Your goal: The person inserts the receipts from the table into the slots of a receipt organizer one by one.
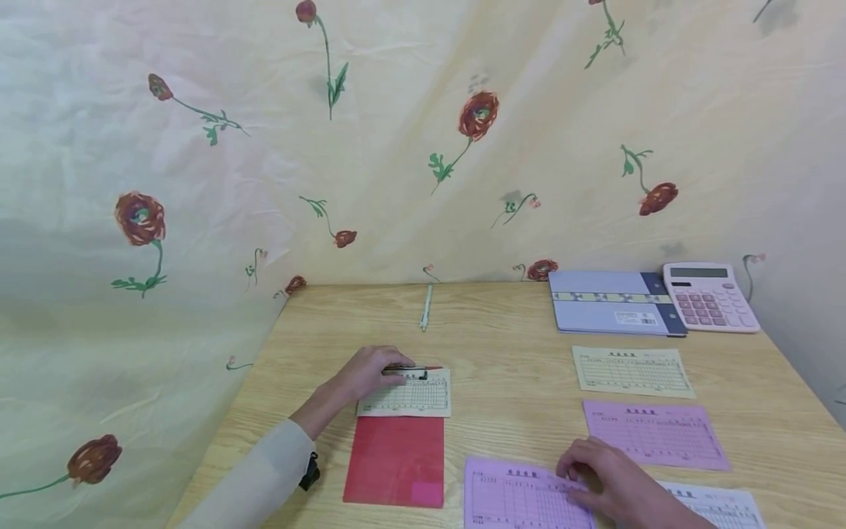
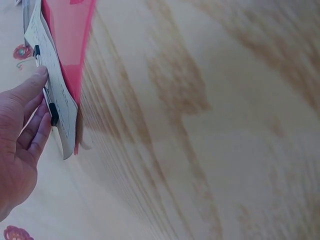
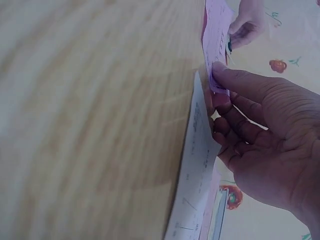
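Note:
A red clipboard (image 1: 393,455) lies on the table with a pale printed form (image 1: 413,398) over its upper part. At its top edge my left hand (image 1: 363,373) holds the metal clip (image 2: 54,114), thumb and fingers on it in the left wrist view. My right hand (image 1: 615,477) pinches the right edge of a purple printed form (image 1: 512,496) between thumb and fingers. That form is to the right of the clipboard, at the front of the table. Beneath the right hand lies a white form (image 3: 192,175), partly hidden by the hand in the head view.
Another purple form (image 1: 654,433) and a pale form (image 1: 631,371) lie in a column on the right. Behind them are a blue folder (image 1: 595,312) and a pink calculator (image 1: 710,297). A white pen (image 1: 426,308) lies near the flowered cloth (image 1: 396,147) at the back.

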`<action>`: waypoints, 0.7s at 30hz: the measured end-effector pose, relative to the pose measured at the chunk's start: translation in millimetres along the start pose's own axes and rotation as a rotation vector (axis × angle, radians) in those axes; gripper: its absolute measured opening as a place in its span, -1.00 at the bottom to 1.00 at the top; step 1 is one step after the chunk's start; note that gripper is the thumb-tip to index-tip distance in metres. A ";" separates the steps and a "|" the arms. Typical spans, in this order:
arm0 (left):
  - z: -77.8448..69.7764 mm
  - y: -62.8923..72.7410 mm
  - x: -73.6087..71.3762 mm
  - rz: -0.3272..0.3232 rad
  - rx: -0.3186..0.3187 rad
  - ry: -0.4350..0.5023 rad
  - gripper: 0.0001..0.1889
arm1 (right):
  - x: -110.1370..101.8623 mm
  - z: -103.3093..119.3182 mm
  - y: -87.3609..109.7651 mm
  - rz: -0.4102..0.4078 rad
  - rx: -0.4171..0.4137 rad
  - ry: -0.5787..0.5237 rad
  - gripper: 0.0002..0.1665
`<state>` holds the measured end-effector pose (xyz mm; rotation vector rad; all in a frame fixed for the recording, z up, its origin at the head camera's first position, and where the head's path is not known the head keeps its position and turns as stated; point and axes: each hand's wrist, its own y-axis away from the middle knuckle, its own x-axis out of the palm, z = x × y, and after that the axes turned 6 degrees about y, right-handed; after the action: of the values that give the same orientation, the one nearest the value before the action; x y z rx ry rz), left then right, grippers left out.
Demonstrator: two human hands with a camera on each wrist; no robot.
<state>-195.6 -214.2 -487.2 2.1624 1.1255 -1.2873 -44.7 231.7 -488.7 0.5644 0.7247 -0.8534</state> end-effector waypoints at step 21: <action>0.5 -0.2 -1.2 0.009 0.017 -0.012 -0.67 | -5.9 20.6 -7.6 -0.020 0.127 -0.034 -0.90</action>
<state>-196.4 -214.9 -486.4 2.1665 1.1025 -1.3090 -46.6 216.0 -472.5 0.6552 0.6490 -0.9304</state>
